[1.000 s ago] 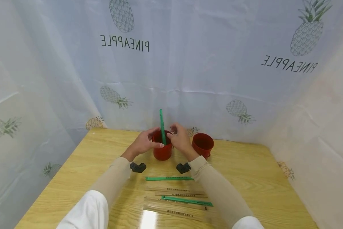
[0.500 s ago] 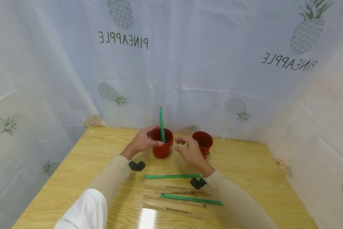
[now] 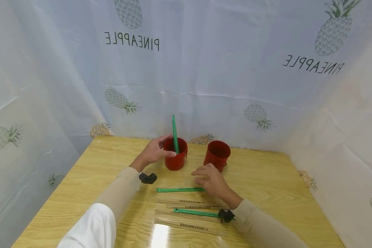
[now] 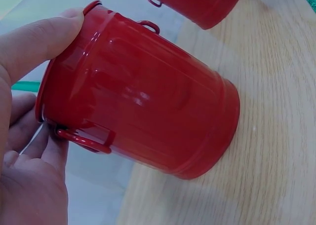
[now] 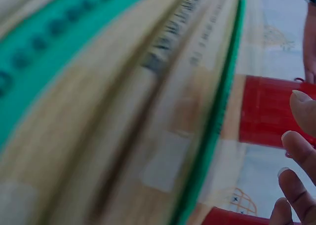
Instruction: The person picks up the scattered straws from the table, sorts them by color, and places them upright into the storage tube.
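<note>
My left hand (image 3: 154, 151) grips the rim of a small red bucket (image 3: 174, 164), thumb at the near side and fingers at the far left. In the left wrist view that bucket (image 4: 148, 96) shows a small wire handle. A green wrapped straw (image 3: 174, 132) stands tilted inside it. My right hand (image 3: 215, 182) holds nothing; its fingers are loosely bent over the right end of a green wrapped straw (image 3: 176, 189) lying on the table. Whether they touch it I cannot tell. In the right wrist view, its fingers (image 5: 296, 148) are spread apart.
A second red bucket (image 3: 215, 161) stands to the right, just behind my right hand. Nearer lie several straws in pale brown wrappers (image 3: 192, 226) and another green wrapped straw (image 3: 198, 212) on the wooden table (image 3: 275, 193). A pineapple-print curtain (image 3: 186, 69) hangs behind.
My right hand has let go of the straw in the bucket and moved right and nearer, down to the straws on the table. The left hand stays at the bucket.
</note>
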The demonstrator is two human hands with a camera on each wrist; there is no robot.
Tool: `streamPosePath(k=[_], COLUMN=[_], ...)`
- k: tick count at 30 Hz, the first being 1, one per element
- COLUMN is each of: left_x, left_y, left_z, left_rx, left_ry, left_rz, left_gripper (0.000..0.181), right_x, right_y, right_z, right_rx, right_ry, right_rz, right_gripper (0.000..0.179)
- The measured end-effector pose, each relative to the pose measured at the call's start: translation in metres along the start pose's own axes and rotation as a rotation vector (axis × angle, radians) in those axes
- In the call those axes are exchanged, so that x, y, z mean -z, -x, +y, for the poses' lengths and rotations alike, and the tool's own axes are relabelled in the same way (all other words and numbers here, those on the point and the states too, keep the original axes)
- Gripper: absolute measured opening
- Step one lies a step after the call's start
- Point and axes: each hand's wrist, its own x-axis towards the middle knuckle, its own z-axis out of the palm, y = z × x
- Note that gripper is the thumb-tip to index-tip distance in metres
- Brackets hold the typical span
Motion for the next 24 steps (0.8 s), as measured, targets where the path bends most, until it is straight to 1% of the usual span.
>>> streamPosePath(k=[4,6,11,17,21,24], left_x=[0.0,0.0,0.0,-0.001,0.0,0.0], left_y=[0.0,0.0,-0.001,-0.002,-0.001,-0.001], left_z=[0.0,0.0,0.0,0.0,0.0,-0.001], left_rx=[-0.008,-0.013,-0.011,-0.01,-0.014,-0.014], left_ry=[0.0,-0.006,-0.017,-0.001,0.009,0.012], left_rz=[-0.012,-0.015,-0.009,-0.017,-0.022,-0.02], left_gripper=[0.087,0.087,0.088,0.089,0.089,0.089], right_x=[-0.006,-0.009,-0.013,-0.016,-0.016,-0.017], right_y=[0.005,0.007,0.011,0.014,0.013,0.013], right_z=[0.003,0.005,0.008,0.012,0.014,0.015], right_rx=[0.022,0.018,0.032,0.101,0.126,0.128], right_ry=[0.016,0.029,0.057,0.14,0.185,0.206], right_rz=[-0.04,-0.054,-0.083,-0.102,-0.133,-0.144], right_gripper=[0.024,0.024,0.025,0.028,0.029,0.031])
